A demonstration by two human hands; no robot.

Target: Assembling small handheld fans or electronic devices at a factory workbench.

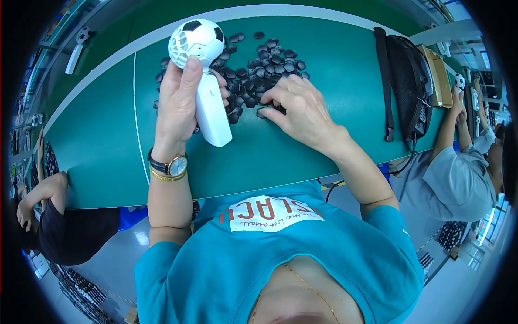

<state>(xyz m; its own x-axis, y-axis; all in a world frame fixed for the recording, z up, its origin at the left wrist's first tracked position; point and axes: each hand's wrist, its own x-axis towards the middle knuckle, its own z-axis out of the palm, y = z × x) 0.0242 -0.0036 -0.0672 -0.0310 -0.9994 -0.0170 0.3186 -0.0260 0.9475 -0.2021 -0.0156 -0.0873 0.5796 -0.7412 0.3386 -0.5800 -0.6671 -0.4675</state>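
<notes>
Ball-topped device (210,101) sits in left hand (180,93), between thumb and fingers

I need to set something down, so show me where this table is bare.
The green table is bare left of the watch, on the near side of the white handle, and between the right hand and backpack. Crowded: black pieces lie around the left hand and beyond the right.
</notes>
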